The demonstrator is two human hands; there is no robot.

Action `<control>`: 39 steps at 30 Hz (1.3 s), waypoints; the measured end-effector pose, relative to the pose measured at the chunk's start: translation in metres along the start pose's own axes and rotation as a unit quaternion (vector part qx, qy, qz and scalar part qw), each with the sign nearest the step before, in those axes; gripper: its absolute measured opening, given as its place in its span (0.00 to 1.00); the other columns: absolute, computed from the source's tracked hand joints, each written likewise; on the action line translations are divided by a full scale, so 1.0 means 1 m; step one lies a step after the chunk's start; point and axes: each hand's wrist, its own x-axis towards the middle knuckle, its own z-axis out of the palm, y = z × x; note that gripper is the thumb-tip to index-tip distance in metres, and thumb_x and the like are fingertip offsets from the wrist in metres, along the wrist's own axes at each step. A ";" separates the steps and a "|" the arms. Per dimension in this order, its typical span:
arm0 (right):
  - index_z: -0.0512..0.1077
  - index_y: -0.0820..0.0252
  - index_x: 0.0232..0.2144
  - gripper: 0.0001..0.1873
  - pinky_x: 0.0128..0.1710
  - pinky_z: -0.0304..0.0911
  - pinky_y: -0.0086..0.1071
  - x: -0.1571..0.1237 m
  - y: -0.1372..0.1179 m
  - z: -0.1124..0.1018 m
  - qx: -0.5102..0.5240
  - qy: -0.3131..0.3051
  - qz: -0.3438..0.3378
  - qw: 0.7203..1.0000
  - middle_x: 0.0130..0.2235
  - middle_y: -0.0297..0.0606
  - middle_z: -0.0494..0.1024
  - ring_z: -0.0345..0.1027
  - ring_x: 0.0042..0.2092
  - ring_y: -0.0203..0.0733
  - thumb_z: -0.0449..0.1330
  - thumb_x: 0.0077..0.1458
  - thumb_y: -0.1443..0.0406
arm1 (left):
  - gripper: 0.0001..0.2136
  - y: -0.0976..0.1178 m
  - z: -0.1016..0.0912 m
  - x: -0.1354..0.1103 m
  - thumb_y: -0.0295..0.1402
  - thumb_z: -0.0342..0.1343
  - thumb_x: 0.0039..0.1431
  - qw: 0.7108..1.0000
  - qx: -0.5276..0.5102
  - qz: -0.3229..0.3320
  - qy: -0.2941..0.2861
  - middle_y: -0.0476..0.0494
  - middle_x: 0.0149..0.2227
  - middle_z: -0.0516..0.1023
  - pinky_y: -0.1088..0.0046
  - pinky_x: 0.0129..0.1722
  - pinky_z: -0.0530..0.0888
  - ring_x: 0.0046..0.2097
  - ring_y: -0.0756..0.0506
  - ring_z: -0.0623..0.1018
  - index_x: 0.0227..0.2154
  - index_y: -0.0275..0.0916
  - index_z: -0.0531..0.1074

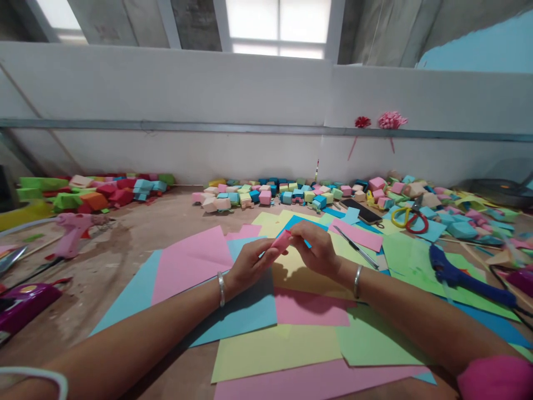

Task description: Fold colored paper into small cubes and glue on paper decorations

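Between my two hands is a small pink folded paper piece [282, 240], roughly box-shaped and tilted. My left hand [255, 259] grips its lower side with thumb and fingers. At its upper right end, my right hand [313, 247] pinches it with the fingertips, which partly hide that end. Both hands hover over overlapping sheets of coloured paper: a pink sheet [191, 261] and a blue sheet [245, 311] on the left, a yellow sheet [278, 344] nearer me. A craft knife [356, 248] lies just right of my right hand.
Folded paper boxes line the wall, with a bright pile [104, 191] at left. Scissors [410, 218] and a phone [362, 212] lie back right. A blue glue gun [468, 280] rests on green paper; a pink glue gun [70, 233] stands left. Paper flowers [391, 120] hang on the rail.
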 end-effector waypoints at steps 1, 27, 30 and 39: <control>0.64 0.56 0.31 0.07 0.30 0.61 0.32 0.000 -0.001 0.000 0.001 0.009 0.010 1.000 0.27 0.35 0.70 0.63 0.29 0.38 0.51 0.62 0.68 | 0.21 0.002 0.000 -0.001 0.47 0.45 0.65 1.000 -0.012 -0.006 -0.014 0.43 0.31 0.79 0.72 0.34 0.71 0.32 0.47 0.76 0.34 0.36 0.75; 0.62 0.58 0.30 0.06 0.30 0.61 0.32 0.008 -0.023 -0.001 0.025 0.014 -0.045 0.999 0.28 0.37 0.69 0.62 0.31 0.38 0.50 0.60 0.71 | 0.04 0.040 0.004 0.001 0.33 0.59 0.58 0.986 -0.026 0.024 0.161 0.49 0.29 0.72 0.73 0.32 0.68 0.32 0.50 0.70 0.31 0.40 0.73; 0.62 0.58 0.31 0.06 0.30 0.61 0.32 0.009 -0.023 -0.003 0.016 0.010 -0.062 0.998 0.28 0.37 0.69 0.62 0.31 0.38 0.50 0.60 0.70 | 0.04 0.043 0.003 0.001 0.32 0.59 0.58 0.986 -0.030 0.021 0.161 0.50 0.28 0.70 0.73 0.31 0.68 0.31 0.50 0.70 0.30 0.40 0.72; 0.63 0.57 0.31 0.06 0.32 0.61 0.33 0.004 -0.018 -0.001 -0.005 -0.003 -0.092 0.996 0.29 0.38 0.69 0.62 0.32 0.39 0.51 0.59 0.72 | 0.04 0.046 0.001 0.002 0.32 0.60 0.57 0.989 0.006 0.022 0.149 0.49 0.28 0.70 0.73 0.30 0.68 0.30 0.50 0.68 0.30 0.39 0.70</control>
